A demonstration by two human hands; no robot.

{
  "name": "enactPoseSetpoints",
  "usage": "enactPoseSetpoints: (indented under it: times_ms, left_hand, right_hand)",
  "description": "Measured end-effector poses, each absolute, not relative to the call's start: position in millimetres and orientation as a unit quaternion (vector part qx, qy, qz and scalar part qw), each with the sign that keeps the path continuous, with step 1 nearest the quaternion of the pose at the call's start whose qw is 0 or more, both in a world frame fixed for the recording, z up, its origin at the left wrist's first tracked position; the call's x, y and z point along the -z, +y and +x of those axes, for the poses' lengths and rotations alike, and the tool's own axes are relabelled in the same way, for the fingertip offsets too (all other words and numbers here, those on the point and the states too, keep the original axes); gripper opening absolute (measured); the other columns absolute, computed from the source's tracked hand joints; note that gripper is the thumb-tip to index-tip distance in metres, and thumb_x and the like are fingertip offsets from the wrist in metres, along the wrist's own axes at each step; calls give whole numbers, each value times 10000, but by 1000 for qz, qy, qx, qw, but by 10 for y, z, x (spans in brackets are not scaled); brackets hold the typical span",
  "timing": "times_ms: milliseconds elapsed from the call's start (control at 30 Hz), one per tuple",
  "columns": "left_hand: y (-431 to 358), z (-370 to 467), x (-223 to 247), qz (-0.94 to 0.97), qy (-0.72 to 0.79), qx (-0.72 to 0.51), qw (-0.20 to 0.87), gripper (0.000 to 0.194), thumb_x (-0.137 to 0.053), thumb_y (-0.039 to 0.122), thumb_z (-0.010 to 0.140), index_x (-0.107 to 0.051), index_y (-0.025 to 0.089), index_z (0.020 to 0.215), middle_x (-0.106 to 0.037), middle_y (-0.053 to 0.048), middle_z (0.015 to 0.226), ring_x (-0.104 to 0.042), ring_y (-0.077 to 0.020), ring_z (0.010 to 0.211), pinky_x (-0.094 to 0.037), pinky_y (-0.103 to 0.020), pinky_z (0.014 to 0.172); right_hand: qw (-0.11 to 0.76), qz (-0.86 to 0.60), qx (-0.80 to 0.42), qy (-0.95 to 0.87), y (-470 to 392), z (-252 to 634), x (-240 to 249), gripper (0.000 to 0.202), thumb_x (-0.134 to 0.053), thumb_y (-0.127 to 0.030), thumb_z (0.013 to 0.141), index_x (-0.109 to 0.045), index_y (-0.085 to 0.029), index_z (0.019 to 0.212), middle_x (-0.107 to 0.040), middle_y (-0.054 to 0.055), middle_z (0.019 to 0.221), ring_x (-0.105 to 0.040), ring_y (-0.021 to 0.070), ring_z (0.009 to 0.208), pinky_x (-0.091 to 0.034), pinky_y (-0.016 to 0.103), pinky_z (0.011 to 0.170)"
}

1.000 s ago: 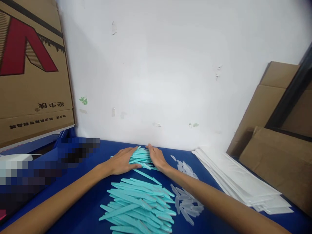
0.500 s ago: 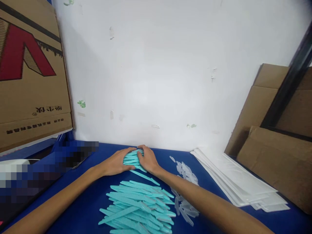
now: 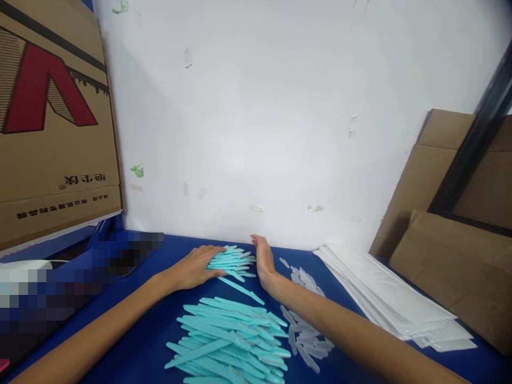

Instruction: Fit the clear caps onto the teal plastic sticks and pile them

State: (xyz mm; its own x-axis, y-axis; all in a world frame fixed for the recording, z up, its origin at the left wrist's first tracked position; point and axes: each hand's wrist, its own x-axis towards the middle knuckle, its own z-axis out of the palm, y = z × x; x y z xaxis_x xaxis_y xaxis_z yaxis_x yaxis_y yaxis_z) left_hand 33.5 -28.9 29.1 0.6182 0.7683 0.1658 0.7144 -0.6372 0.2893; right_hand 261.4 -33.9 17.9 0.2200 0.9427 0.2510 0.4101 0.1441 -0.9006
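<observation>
A small bunch of teal plastic sticks (image 3: 231, 261) lies near the wall on the blue table (image 3: 140, 341). My left hand (image 3: 196, 266) rests flat on the bunch's left side, fingers spread. My right hand (image 3: 264, 262) stands on edge just right of the bunch, palm facing it, a small gap between them. A single teal stick (image 3: 240, 288) lies loose in front of the bunch. A larger heap of teal sticks (image 3: 230, 338) spreads between my forearms.
Clear plastic pieces (image 3: 306, 330) lie scattered under and beside my right forearm. A stack of white flat bags (image 3: 392, 301) lies at the right. Cardboard sheets (image 3: 452, 256) lean at the far right, a printed carton (image 3: 52, 122) stands at the left, a white wall behind.
My hands had squeezed the small bunch together half a second ago. Now the right hand has drawn back to the right and the sticks have fanned out a little.
</observation>
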Motion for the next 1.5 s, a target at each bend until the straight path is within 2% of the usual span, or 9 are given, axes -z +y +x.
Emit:
enactPoseSetpoints:
  times_ms: [167,433,600,733,933,1100,1300,1433,1500]
  left_hand:
    - [-227,312,-289,908,383,-142,94,646,-510,608,959,-418,283,1509,-528,-73,1494,-492,-317,1316,-402,-422,1080]
    - [-138,178,-262,898,407,-160,54,585,-515,541,959,-491,236,1458,-602,-97,1378,-539,-334,1211,-421,-431,1025]
    - [-102,180,-167,886,423,-185,49,542,-521,507,960,-515,228,1424,-582,-126,1372,-505,-350,1254,-395,-458,1048]
    - [-58,135,-153,889,408,-192,77,574,-496,555,972,-467,251,1459,-564,-114,1412,-512,-329,1275,-414,-436,1058]
    - [-28,68,-276,894,390,-186,115,647,-565,595,923,-478,245,1459,-561,-100,1457,-535,-320,1307,-420,-391,1093]
    - [-109,-91,-543,877,439,-137,139,676,-468,625,944,-445,234,1495,-500,-91,1527,-492,-297,1372,-391,-391,1138]
    - [-198,-425,-782,824,546,-41,144,917,-716,638,689,-490,206,1466,-597,-188,1396,-634,-396,1169,-525,-472,960]
    - [-192,-460,-743,788,589,-11,177,813,-731,432,659,-524,200,1411,-713,-159,1160,-732,-283,738,-586,-351,625]
    - [-172,-408,-705,782,592,-15,193,691,-679,327,685,-558,182,1351,-734,-110,1049,-716,-228,650,-562,-291,555]
  right_hand:
    - [479,-570,-274,-610,-364,2342,-79,552,-199,-411,1006,-641,-264,1300,-654,28,1357,-552,232,1302,-390,378,1121]
    - [452,-541,-260,-660,-160,2158,-199,598,-124,-352,1027,-649,-232,1287,-663,49,1340,-585,211,1263,-433,349,1070]
    - [372,-485,-228,-758,-192,2354,-310,405,-515,-436,962,-664,-227,1276,-654,59,1345,-549,242,1297,-358,354,1131]
    - [285,-450,-215,-819,-220,2553,-252,659,-679,-592,856,-575,-247,1408,-558,85,1474,-427,298,1418,-313,424,1172]
    - [233,-476,-183,-828,-174,2543,-88,725,-590,-624,917,-438,-256,1524,-351,123,1623,-284,337,1498,-202,530,1207]
    - [217,-481,-181,-830,-188,2502,-177,908,-612,-725,846,-385,-207,1557,-274,187,1643,-226,374,1514,-220,555,1197]
    - [197,-483,-193,-831,-250,2651,-262,879,-456,-802,882,-347,-272,1574,-216,147,1670,-175,364,1531,-195,571,1201]
    - [179,-493,-195,-829,-263,2699,-221,869,-353,-810,913,-286,-279,1598,-175,129,1684,-142,351,1541,-170,555,1211]
    - [174,-502,-189,-826,-252,2678,-184,884,-364,-806,914,-282,-256,1601,-178,140,1681,-136,347,1543,-144,536,1222]
